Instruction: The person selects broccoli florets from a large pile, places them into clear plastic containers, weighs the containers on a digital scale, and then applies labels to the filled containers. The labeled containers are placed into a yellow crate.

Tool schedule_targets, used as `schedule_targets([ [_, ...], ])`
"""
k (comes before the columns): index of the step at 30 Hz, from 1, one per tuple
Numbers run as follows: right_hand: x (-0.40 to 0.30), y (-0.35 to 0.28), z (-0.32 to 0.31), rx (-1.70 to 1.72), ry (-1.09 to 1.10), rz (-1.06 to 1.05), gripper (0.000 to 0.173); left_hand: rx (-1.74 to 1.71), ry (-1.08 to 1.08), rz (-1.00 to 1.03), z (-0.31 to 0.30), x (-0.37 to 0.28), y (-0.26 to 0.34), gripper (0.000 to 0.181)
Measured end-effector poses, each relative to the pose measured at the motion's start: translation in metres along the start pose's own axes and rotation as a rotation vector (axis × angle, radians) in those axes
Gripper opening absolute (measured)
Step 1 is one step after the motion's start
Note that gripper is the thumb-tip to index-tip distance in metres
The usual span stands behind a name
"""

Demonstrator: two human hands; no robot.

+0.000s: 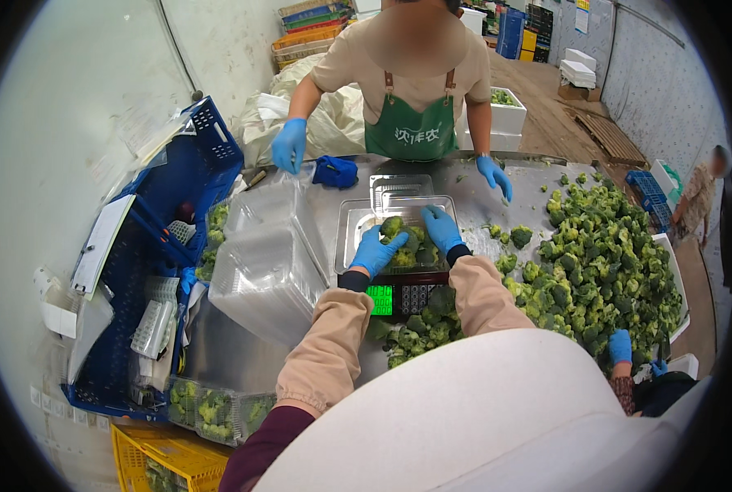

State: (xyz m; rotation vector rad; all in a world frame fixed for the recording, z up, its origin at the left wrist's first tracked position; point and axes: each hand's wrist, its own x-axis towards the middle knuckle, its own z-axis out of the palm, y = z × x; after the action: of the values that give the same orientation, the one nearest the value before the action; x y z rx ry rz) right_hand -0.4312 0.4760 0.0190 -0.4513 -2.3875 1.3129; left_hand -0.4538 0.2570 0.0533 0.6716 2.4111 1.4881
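Note:
My left hand [376, 251], in a blue glove, rests with spread fingers against broccoli florets [404, 241] in a clear plastic container. The container lies on the metal tray [350, 229] of a digital scale with a lit green display [380, 299]. My right hand [442, 229], also gloved in blue, is at the right side of the same container; whether its fingers grip the wall or a floret is unclear. The container's clear lid [401, 184] extends beyond it. More broccoli [426, 329] lies in front of the scale, near my forearms.
Stacked clear containers [267, 264] stand left of the scale, beside blue crates [212, 144]. A large heap of broccoli florets [606, 258] covers the right side of the metal table. A co-worker in a green apron [412, 132] stands opposite; another person's gloved hand [620, 346] touches the heap. Filled containers [215, 413] sit at lower left.

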Motion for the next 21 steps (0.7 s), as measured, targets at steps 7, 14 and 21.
schedule_targets([
  [7,-0.010,-0.002,-0.022,-0.059,0.151,-0.048,0.072,0.251,0.145,0.002,-0.005,-0.018,0.010,0.096],
  [14,-0.161,0.012,-0.102,0.085,0.259,-0.153,0.048,0.069,0.277,0.290,-0.019,-0.199,-0.026,0.040],
  [21,-0.266,0.003,-0.115,0.041,0.221,-0.067,0.044,0.810,0.247,-0.083,-0.029,-0.353,-0.126,0.048],
])
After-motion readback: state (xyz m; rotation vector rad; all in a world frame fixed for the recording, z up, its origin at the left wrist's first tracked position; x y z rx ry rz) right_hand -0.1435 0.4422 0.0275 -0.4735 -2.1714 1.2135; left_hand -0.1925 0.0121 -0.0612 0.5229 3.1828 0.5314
